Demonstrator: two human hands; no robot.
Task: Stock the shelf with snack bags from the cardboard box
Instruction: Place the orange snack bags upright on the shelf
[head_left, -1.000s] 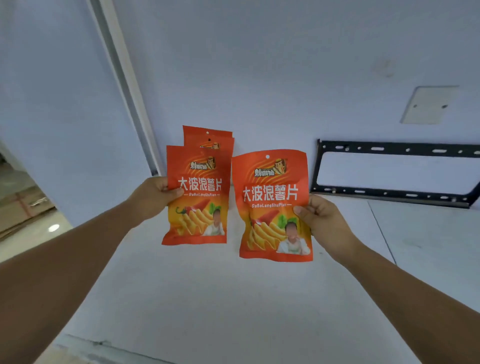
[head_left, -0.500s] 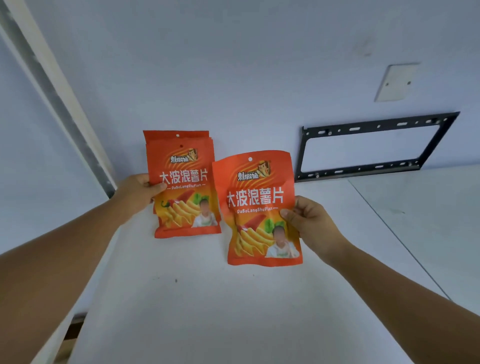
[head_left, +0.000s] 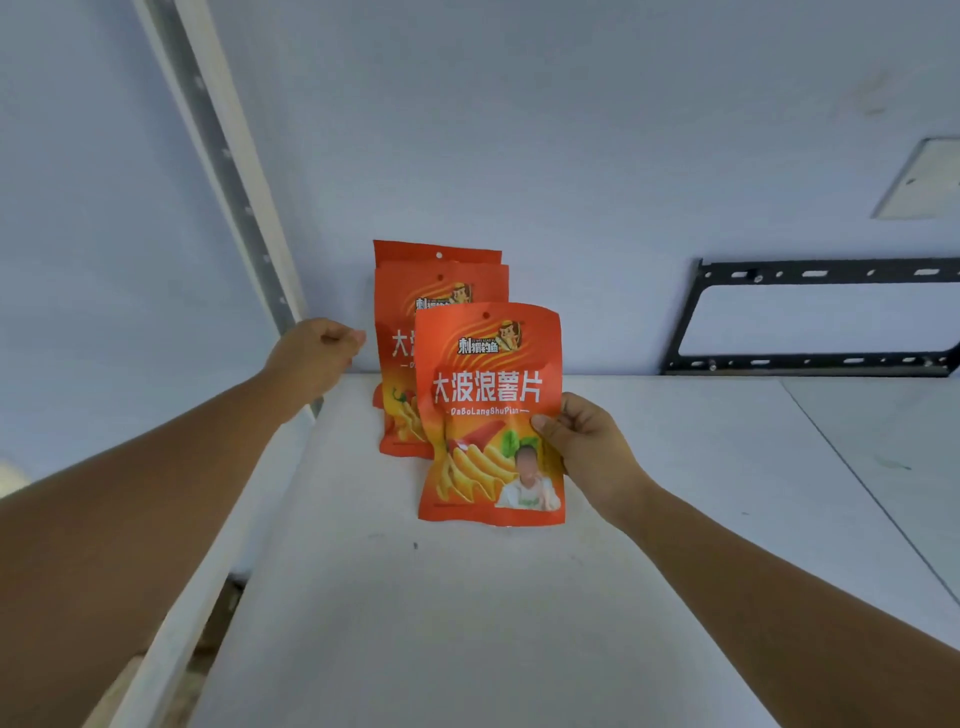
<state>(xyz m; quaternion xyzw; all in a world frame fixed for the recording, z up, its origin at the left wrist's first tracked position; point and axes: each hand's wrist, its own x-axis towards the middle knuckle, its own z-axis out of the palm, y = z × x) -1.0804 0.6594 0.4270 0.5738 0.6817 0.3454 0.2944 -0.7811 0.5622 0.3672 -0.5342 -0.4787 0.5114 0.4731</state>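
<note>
- Snack bags (head_left: 441, 283), two of them, stand on the white shelf (head_left: 467, 623) against the wall (head_left: 571, 156).
- Your left hand (head_left: 317, 358) is curled beside them, holding nothing.
- Your right hand (head_left: 582, 452) pinches a third bag (head_left: 488, 395) in front of them.

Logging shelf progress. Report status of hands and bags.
Left hand curled, empty, beside two bags upright against wall. Right hand pinches third bag in front of them. Nothing blocks it.
</note>
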